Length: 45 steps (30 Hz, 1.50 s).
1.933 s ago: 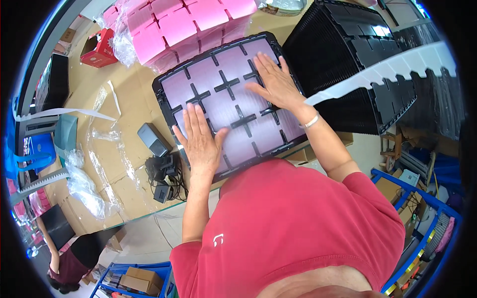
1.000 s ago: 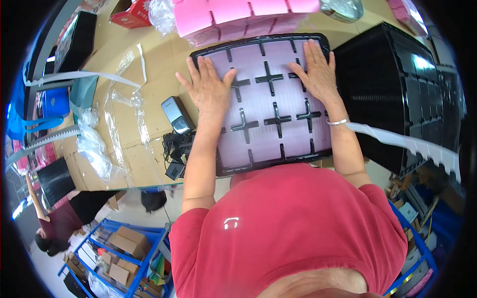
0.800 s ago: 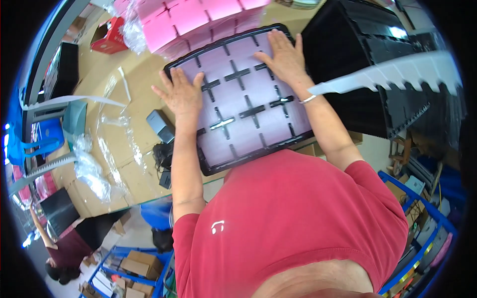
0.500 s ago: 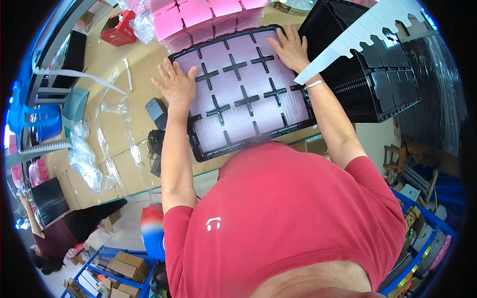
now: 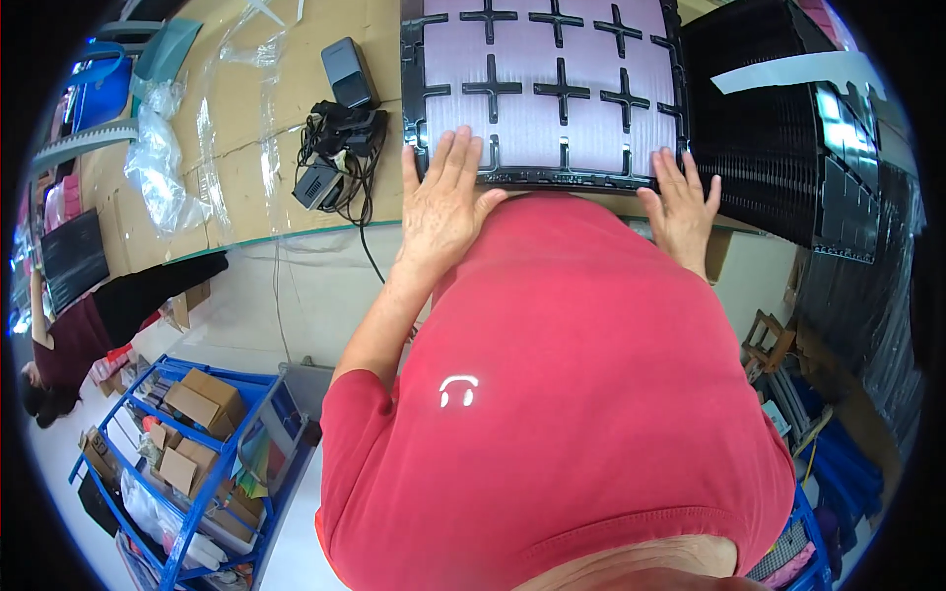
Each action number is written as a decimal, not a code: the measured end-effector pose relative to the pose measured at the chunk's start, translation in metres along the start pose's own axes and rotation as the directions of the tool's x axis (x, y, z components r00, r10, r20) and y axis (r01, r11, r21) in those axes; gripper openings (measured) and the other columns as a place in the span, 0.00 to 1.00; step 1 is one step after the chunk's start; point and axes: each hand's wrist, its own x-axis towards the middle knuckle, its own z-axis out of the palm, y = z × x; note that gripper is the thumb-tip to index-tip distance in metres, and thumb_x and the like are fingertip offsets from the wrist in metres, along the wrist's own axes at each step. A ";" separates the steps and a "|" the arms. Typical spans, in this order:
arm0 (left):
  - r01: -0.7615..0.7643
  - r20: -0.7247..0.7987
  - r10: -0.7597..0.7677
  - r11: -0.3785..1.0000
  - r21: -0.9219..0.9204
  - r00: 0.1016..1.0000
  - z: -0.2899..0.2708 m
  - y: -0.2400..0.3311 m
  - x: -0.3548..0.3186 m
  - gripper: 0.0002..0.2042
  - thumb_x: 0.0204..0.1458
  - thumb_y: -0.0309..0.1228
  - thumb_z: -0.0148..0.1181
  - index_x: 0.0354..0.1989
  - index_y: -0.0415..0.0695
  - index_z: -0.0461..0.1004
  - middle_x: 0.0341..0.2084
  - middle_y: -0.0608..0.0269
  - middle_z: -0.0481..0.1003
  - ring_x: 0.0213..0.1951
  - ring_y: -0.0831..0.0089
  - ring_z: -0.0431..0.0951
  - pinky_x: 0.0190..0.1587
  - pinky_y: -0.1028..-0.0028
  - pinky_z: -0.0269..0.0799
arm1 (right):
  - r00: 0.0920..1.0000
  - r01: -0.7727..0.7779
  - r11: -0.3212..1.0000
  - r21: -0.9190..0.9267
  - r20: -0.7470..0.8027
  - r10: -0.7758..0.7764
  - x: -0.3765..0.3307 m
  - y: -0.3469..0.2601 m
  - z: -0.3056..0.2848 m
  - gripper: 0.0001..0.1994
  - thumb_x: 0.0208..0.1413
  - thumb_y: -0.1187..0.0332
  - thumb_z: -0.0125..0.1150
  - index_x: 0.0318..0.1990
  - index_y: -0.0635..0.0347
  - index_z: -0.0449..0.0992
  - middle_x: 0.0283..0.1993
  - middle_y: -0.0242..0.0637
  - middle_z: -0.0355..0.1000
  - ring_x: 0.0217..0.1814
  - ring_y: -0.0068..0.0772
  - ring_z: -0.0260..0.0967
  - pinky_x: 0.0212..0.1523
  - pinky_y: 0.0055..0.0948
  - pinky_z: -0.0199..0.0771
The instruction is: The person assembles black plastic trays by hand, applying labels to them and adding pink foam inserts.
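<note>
A black plastic tray (image 5: pixel 562 179) with raised cross-shaped dividers lies on the table in front of me, and pale lilac sheet material shows between the crosses. My left hand (image 5: pixel 440 215) rests flat at the tray's near left corner, fingers stretched over its rim. At the near right corner my right hand (image 5: pixel 682 214) touches the rim with its fingertips, fingers apart. Neither hand grips anything. The tray's far edge is cut off by the top of the view.
A tall stack of black trays (image 5: pixel 754 163) stands to the right. Left of the tray are a dark grey box-shaped device (image 5: pixel 350 73) and tangled black cables (image 5: pixel 357 167) on the cardboard-covered table (image 5: pixel 232 187). Behind, a blue rack (image 5: pixel 212 492) holds cardboard boxes; another person (image 5: pixel 89 325) is far left.
Both hands have come from the tray's far side and left edge to its near corners. My view has shifted, so the tray sits higher in it and looks squarer to me.
</note>
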 end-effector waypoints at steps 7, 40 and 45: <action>0.033 -0.049 -0.028 0.994 0.107 0.998 -0.006 0.001 0.003 0.33 0.60 0.54 0.43 0.65 0.41 0.58 0.66 0.54 0.57 0.68 0.58 0.53 0.68 0.45 0.34 | 0.999 0.022 0.998 0.061 -0.035 -0.020 0.008 -0.003 0.000 0.31 0.62 0.46 0.48 0.63 0.61 0.66 0.66 0.40 0.63 0.74 0.38 0.48 0.72 0.52 0.29; -0.001 0.103 -0.023 0.975 0.222 0.994 0.001 -0.019 0.013 0.39 0.56 0.59 0.45 0.69 0.45 0.52 0.70 0.61 0.50 0.72 0.58 0.41 0.69 0.45 0.25 | 0.999 -0.030 1.000 0.008 -0.032 0.031 -0.004 -0.003 0.005 0.31 0.59 0.46 0.50 0.62 0.59 0.66 0.67 0.39 0.61 0.73 0.40 0.49 0.71 0.54 0.35; 0.083 0.105 -0.119 0.950 0.300 0.987 -0.004 -0.018 0.012 0.41 0.55 0.62 0.43 0.70 0.44 0.51 0.71 0.59 0.47 0.72 0.57 0.41 0.68 0.43 0.28 | 0.976 -0.168 0.980 0.106 -0.123 0.180 -0.030 0.010 0.002 0.31 0.60 0.43 0.48 0.64 0.52 0.64 0.73 0.36 0.51 0.77 0.38 0.40 0.72 0.53 0.31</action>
